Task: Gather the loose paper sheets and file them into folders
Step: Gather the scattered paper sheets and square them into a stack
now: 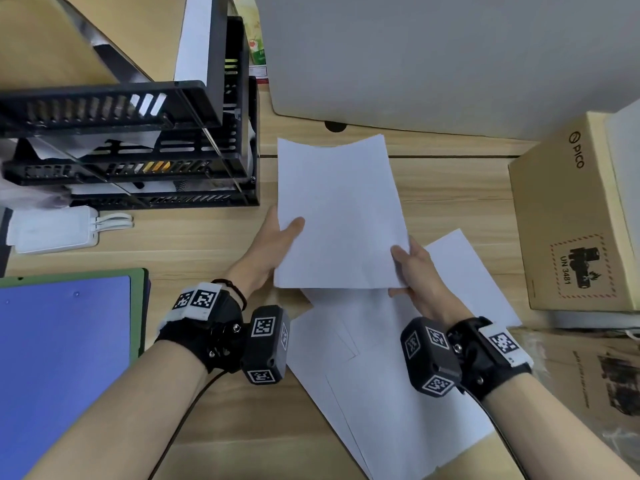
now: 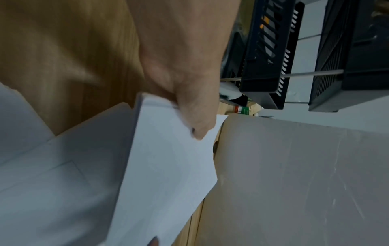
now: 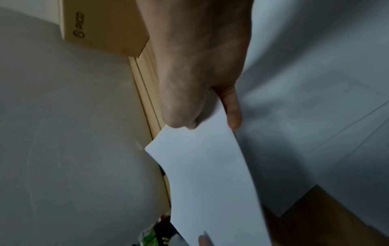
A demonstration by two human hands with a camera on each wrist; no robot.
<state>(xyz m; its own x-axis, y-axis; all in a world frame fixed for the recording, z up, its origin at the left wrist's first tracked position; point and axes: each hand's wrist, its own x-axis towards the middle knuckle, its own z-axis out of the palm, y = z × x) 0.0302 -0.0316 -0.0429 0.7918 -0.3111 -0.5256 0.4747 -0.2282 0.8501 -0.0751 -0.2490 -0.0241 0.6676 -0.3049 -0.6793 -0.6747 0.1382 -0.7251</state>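
A stack of white sheets [image 1: 339, 209] is lifted above the desk, held by both hands. My left hand [image 1: 277, 244] pinches its near left edge, thumb on top; in the left wrist view the left hand [image 2: 189, 103] pinches the white sheets [image 2: 168, 166]. My right hand [image 1: 412, 268] grips the near right corner, thumb on top; in the right wrist view the right hand [image 3: 200, 99] pinches the white sheets [image 3: 210, 183]. More loose sheets [image 1: 391, 368] lie spread on the desk below. A blue folder [image 1: 62, 368] lies on a green folder [image 1: 138, 306] at the near left.
A black tiered paper tray [image 1: 138, 150] stands at the far left, a white power strip [image 1: 55, 230] before it. A large grey box [image 1: 450, 57] fills the back. A brown PICO carton [image 1: 568, 216] sits at the right, printed cardboard [image 1: 595, 386] nearer.
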